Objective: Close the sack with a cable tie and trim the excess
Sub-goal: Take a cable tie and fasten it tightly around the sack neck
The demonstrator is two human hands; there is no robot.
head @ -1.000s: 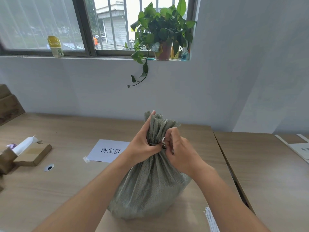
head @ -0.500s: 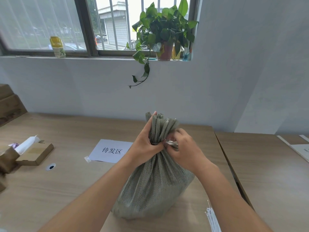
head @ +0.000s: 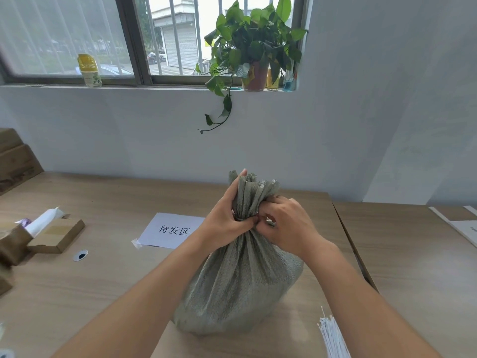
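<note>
At centre frame the left hand (head: 227,223) is clenched around the gathered neck of the sack (head: 240,282), thumb running up the fabric toward the ruffled mouth. The right hand (head: 289,228) presses in from the other side, fingers curled tight at the same pinch point; something small seems pinched there, probably the tie, but it is too hidden to be sure. Fingertips of both hands meet at the neck.

The sack stands on the wooden table (head: 108,288), lower centre of the frame, with bare tabletop all round its base — most of it to the left. To the right, the table's edge and the seam with a second table (head: 413,254) lie close by. A bundle of white cable ties (head: 333,337) lies at the lower right, near the sack's base but apart from it.

The sack is grey-green woven cloth, bulging low, pleated into tight folds toward the neck. Its long axis runs upright, mouth pointing up and slightly away.

Left of the hands a paper label (head: 171,229) lies flat; farther left sits a cardboard box (head: 56,236).
</note>
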